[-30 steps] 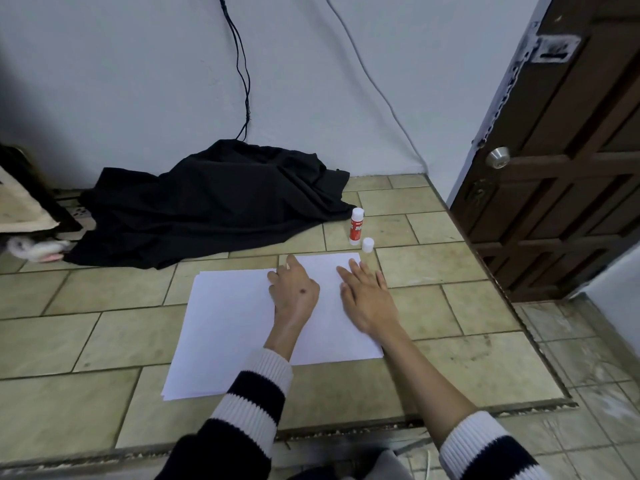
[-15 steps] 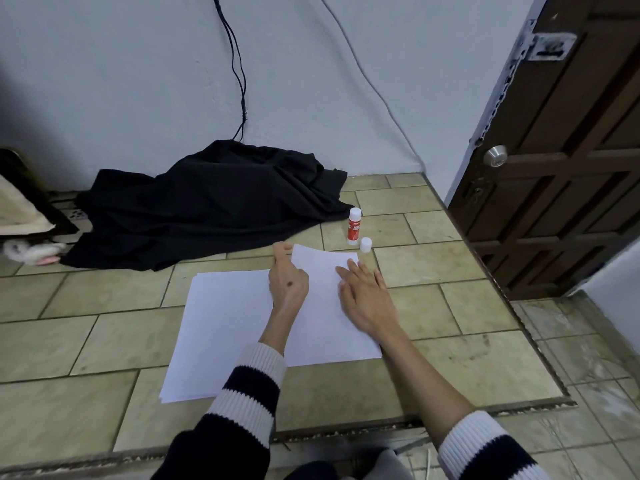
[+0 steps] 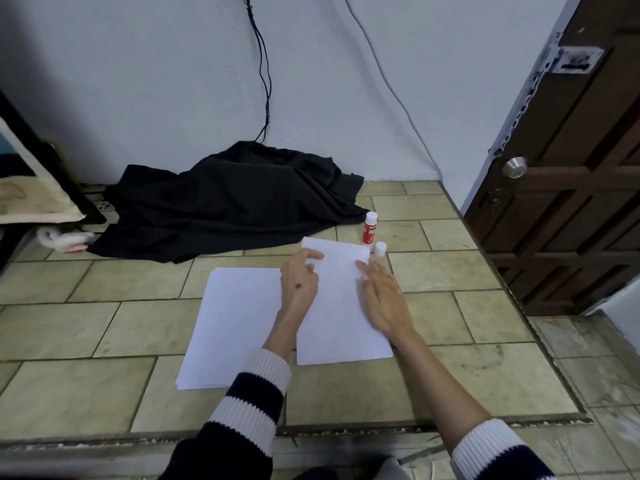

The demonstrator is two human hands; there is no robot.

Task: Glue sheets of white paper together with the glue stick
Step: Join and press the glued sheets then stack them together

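Lightly curled fingers (image 3: 313, 255) on paper (image 3: 341, 306)

On the tiled floor (image 3: 104, 327) a stack of paper (image 3: 239, 317) lies in front of the person, and a single sheet (image 3: 341, 306) lies over the stack's right side, reaching farther toward the wall (image 3: 138, 81). The left hand (image 3: 298, 282) sits at the sheet's left edge, thumb over its far left corner (the other fingers cannot be made out); the right hand (image 3: 382, 299) lies flat on the sheet's right side. Just beyond the sheet's far right corner the glue stick (image 3: 369, 228) stands upright, its cap (image 3: 380, 249) just beside it on the right. Behind the papers a heap of cloth (image 3: 235, 202) lies against the wall. A door (image 3: 571, 174) stands at the right.
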